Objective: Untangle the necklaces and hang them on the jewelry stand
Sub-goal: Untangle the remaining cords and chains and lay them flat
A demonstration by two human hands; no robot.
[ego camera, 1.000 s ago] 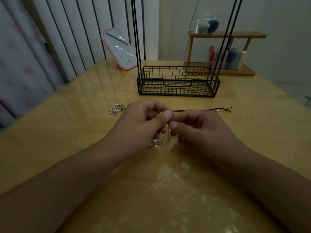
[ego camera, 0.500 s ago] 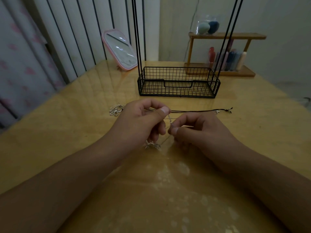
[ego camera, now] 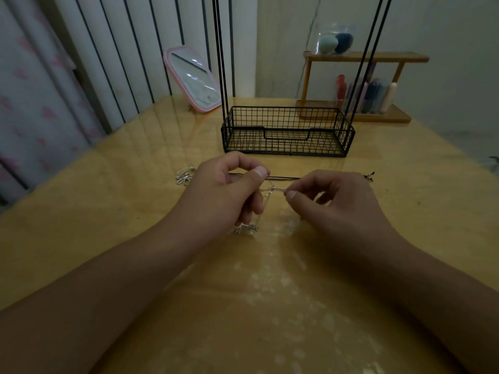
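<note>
Fingers of left hand (ego camera: 224, 190) and right hand (ego camera: 332, 201) pinch faint silver chain (ego camera: 272, 190), links indistinct.

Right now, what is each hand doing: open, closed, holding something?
Left hand: pinching the thin silver chain.
Right hand: pinching the same chain at its other side.

Black wire jewelry stand (ego camera: 287, 136), pink-framed mirror (ego camera: 193, 79), glossy yellow table (ego camera: 108, 211).

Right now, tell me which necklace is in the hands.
The thin silver chain, pinched between left hand and right hand; the black cord lies on the table behind.
</note>
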